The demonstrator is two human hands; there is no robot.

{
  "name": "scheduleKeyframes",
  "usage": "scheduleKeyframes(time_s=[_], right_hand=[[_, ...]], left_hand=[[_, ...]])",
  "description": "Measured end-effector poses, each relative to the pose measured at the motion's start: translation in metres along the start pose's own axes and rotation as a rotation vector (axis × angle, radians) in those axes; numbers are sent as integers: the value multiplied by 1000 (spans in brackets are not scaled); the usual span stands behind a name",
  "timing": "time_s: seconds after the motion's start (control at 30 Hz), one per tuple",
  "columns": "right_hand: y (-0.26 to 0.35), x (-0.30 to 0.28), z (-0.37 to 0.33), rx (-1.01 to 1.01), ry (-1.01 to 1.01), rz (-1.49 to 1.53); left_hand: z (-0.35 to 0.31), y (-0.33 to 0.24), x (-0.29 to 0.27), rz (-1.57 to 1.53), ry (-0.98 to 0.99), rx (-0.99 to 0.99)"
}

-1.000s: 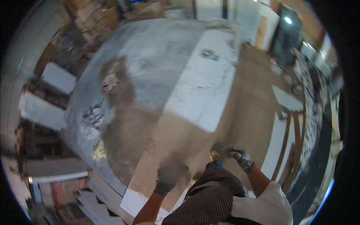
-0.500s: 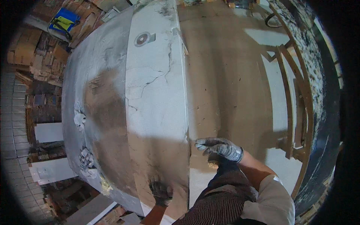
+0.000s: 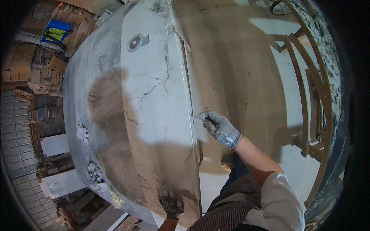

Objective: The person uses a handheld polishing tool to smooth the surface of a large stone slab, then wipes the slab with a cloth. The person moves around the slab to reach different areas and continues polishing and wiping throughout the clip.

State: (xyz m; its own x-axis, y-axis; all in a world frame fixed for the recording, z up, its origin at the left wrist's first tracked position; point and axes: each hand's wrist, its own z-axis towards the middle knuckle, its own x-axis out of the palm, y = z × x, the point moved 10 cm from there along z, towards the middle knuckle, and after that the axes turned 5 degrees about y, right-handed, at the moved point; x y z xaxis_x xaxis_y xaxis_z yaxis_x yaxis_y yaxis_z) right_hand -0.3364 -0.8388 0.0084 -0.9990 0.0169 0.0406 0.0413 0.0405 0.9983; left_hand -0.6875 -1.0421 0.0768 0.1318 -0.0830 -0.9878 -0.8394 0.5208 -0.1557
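A white slab with dark veins [image 3: 152,104] lies in front of me, its long right edge facing the floor. My left hand [image 3: 170,204], in a dark-coated glove, rests flat on the slab's near end with its fingers apart. Beside the right edge, my right hand [image 3: 219,129], in a dirty grey glove, is closed on a thin grey tool. The tool's tip [image 3: 196,117] meets or nearly meets the slab's edge; its kind is too small to tell. Farther up the slab lies a round grey disc [image 3: 135,42] with a square tab.
A grey work surface [image 3: 92,57] extends left of the slab, with crumpled white scraps [image 3: 82,133] on it. A wooden frame [image 3: 301,96] holds a dark speckled slab [image 3: 322,50] at the right. A blue and yellow box [image 3: 57,30] stands far left among wood pieces.
My right hand has moved up and slightly left to the slab's edge, with the thin tool now showing. The view has shifted a little; my left hand stays flat on the slab.
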Motion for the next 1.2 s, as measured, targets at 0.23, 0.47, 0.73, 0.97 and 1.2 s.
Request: scheduleKeyframes(time_s=[0.23, 0.47, 0.73, 0.97, 1.2], right_hand=[[0, 7, 20, 211, 89, -211], [19, -16, 26, 46, -78, -285], [34, -19, 33, 39, -213, -354], [32, -23, 45, 20, -263, -403], [34, -32, 65, 118, -291, -357]], left_hand=[[2, -2, -3, 7, 15, -26], [-4, 3, 1, 5, 21, -32], [-9, 7, 9, 40, 85, -21], [-8, 5, 3, -12, 22, -50], [-29, 15, 21, 98, 60, 39]])
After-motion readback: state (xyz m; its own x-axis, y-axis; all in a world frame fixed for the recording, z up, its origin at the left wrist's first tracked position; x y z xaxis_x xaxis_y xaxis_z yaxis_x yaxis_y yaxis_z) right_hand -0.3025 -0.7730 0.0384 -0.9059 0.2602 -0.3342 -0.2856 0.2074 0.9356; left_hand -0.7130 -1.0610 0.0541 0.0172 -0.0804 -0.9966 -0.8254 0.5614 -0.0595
